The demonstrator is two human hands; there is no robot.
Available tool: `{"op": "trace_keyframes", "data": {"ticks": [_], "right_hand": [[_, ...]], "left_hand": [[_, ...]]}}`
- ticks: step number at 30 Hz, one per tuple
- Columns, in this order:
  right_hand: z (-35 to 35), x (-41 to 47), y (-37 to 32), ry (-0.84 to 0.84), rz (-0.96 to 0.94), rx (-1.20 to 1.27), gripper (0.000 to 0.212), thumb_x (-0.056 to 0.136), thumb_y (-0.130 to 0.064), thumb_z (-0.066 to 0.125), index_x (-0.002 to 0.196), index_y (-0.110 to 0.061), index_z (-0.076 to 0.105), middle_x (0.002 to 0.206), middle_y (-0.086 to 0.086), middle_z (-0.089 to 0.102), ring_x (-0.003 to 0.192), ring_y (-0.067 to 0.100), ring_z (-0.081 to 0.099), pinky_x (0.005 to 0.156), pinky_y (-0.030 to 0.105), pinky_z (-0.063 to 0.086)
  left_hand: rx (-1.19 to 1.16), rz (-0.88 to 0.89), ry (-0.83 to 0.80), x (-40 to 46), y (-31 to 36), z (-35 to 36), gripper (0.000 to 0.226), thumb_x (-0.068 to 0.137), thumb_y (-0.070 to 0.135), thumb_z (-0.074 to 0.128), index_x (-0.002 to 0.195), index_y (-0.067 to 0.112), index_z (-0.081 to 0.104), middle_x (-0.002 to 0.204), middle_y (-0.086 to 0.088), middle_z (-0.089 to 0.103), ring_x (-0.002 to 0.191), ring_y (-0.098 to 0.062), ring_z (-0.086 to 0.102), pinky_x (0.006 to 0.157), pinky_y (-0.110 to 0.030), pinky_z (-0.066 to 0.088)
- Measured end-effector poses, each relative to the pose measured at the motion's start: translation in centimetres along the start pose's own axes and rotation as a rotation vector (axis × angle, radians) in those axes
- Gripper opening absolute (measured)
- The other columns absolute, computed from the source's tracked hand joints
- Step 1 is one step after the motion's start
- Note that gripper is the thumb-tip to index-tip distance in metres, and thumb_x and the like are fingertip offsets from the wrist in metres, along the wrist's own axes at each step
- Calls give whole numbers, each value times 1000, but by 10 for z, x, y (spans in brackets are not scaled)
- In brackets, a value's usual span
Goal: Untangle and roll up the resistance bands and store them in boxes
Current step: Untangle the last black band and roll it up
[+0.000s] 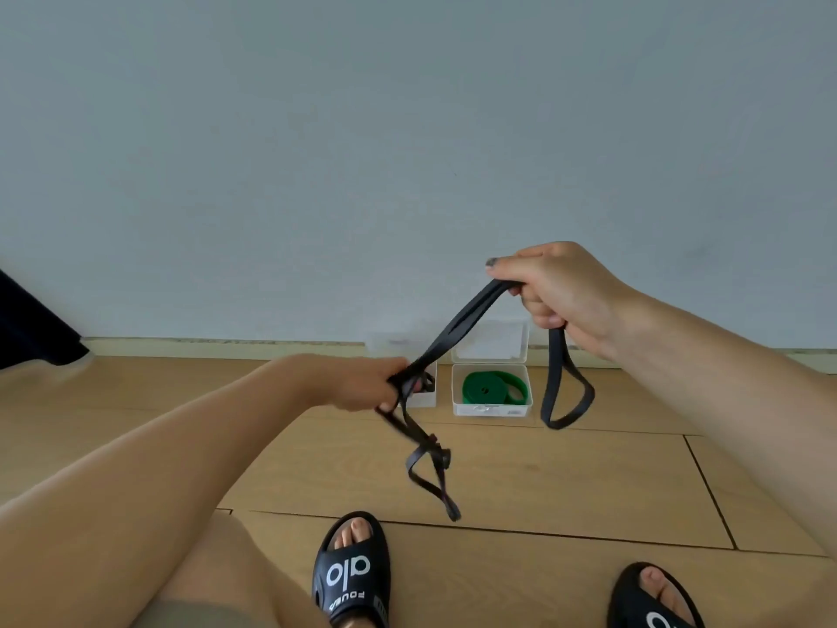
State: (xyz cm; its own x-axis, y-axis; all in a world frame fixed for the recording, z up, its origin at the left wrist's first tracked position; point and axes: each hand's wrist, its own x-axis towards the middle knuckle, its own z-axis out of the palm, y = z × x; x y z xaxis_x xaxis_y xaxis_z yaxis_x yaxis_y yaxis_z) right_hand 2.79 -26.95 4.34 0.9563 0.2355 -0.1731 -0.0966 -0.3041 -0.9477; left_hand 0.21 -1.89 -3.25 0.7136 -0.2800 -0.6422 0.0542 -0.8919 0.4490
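Untangling in progress | black band (pixel 457 330) gripped by left hand (pixel 362 383) and right hand (pixel 557 287), stretched above floor | green band (pixel 496 386) already coiled in box (pixel 491 407) | risk: hanging twist (pixel 430 460) could be tightened if pulled taut; snap-back if 1 grip slips

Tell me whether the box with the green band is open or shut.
Open. The clear box's lid stands raised behind it against the wall, and the rolled green band lies uncovered inside.

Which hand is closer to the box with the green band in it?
Left, by the look of it. The left hand grips the black band low, just left of the box with the green band. The right hand holds it higher up, above the box.
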Motion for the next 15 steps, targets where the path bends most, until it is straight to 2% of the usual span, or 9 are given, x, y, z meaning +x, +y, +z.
{"op": "trace_keyframes", "data": {"ticks": [2, 4, 5, 6, 8, 10, 11, 13, 15], "right_hand": [[-5, 0, -2, 17, -22, 87, 38, 99, -24, 65, 67, -15, 47, 50, -5, 24, 49, 16, 17, 52, 32, 15], [-9, -1, -4, -5, -48, 108, 38, 100, -24, 64, 67, -15, 47, 50, -4, 23, 50, 17, 16, 52, 34, 14], [-10, -3, -3, -40, -58, 71, 35, 100, -25, 64, 70, -13, 50, 51, -3, 24, 50, 17, 16, 51, 32, 15], [-8, -4, -2, -82, -63, 12, 33, 101, -26, 64, 75, -8, 55, 52, -3, 25, 49, 16, 18, 49, 30, 17], [-1, -6, 1, -134, -61, -98, 35, 101, -29, 65, 92, 5, 65, 53, -2, 27, 47, 14, 21, 47, 27, 20], [5, -6, 2, -151, -67, -142, 39, 100, -31, 67, 103, 8, 68, 53, -2, 28, 46, 13, 22, 47, 27, 20], [8, -6, 1, -159, -76, -158, 39, 99, -32, 67, 101, 7, 69, 53, -2, 29, 45, 14, 22, 48, 27, 21], [11, -6, 0, -168, -96, -185, 38, 99, -33, 67, 88, 4, 67, 50, -3, 34, 45, 14, 25, 47, 26, 23], [11, -7, 0, -159, -112, -206, 36, 99, -34, 67, 78, -5, 64, 50, -2, 42, 45, 13, 29, 45, 24, 25]], "left_hand": [[394, -264, -173, 1, -20, 4, 44, 101, 4, 41, 144, 10, 47, 124, -12, 69, 99, -23, 67, 75, -28, 54], [611, -459, -322, -3, -35, 3, 43, 106, 8, 41, 148, 1, 45, 126, -9, 73, 106, -20, 72, 58, -15, 53], [617, -483, -291, -7, -35, 1, 44, 106, 12, 45, 148, 1, 45, 127, -9, 72, 110, -20, 71, 63, -14, 54], [569, -454, -207, -8, -35, -3, 48, 104, 18, 51, 150, 6, 43, 130, -8, 70, 109, -21, 70, 75, -19, 56], [317, -247, -10, -5, -24, -7, 66, 97, 26, 63, 155, 23, 33, 141, -2, 59, 113, -20, 62, 96, -32, 51], [-34, 34, 55, -9, 7, -6, 75, 93, 24, 70, 154, 40, 29, 150, 5, 50, 128, -14, 54, 105, -32, 46], [-181, 158, 62, -14, 25, -5, 74, 92, 23, 71, 150, 45, 31, 151, 9, 49, 133, -10, 51, 107, -30, 43], [-355, 343, 100, -25, 54, -6, 64, 86, 23, 67, 142, 44, 43, 149, 14, 52, 137, -3, 48, 111, -27, 39], [-455, 438, 184, -34, 67, -11, 48, 86, 19, 59, 133, 26, 60, 137, 10, 65, 131, -2, 54, 110, -23, 40]]}}
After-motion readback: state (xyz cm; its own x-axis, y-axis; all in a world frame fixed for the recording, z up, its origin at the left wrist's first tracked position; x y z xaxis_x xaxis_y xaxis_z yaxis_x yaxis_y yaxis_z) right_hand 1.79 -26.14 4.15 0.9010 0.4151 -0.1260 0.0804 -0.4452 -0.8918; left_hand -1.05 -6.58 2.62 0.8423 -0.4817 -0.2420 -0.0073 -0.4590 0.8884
